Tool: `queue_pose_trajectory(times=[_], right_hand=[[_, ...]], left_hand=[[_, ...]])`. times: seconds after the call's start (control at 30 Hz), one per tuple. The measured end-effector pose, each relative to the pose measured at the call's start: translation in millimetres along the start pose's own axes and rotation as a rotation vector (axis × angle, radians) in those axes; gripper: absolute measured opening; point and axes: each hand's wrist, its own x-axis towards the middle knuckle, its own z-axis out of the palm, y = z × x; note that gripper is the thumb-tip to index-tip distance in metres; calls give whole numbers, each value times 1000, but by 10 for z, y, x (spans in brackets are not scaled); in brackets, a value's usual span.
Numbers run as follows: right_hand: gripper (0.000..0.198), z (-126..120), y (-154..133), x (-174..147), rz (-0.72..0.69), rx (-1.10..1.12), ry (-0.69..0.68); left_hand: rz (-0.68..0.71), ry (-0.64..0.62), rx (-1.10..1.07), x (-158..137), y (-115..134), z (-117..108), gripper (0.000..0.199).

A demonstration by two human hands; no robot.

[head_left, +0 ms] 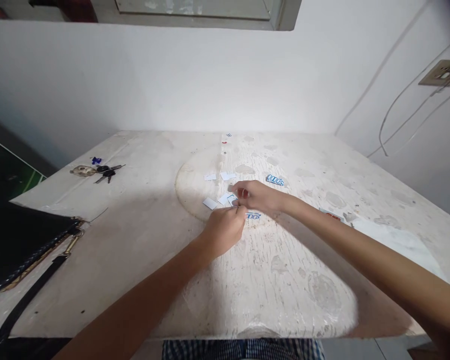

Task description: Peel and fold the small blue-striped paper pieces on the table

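My left hand (225,230) is closed in a pinch low over the middle of the table; what it holds, if anything, is hidden. Close above it, my right hand (258,195) curves inward, thumb and forefinger apart. A small card with a blue outline (231,199) shows by the right thumb; I cannot tell whether it is gripped. Beside the left fingertips is a blue-lettered piece (253,216), partly covered. Small white cards lie around, among them a near left card (210,203) and a far card (210,177). A blue-and-white block (275,180) sits beyond my right wrist.
Keys (107,171) and a small blue object (96,160) lie at the far left. A black bag (30,245) with a strap rests on the left edge. Under my right forearm are a red-printed piece (332,215) and a pale sheet (393,242). Behind stands a white wall (210,80).
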Motion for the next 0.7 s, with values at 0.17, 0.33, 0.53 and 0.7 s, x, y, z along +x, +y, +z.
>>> queue_pose_trajectory(times=[0.17,0.33,0.53,0.7], right_hand=[[28,-31,-201,308,107,-281,-270],[14,-51,-187,355,142,-303,-320],[24,-46,-134,328,52,-229,-260],[28,-42,-121,327,100,-134,-274]], left_hand=[[1,-39,18,-11,22,-19,21],[16,-47,25,-21,23,-24,20],[2,-75,31,-38,48,-78,19],[-3,-92,39,-82,121,-109,21]])
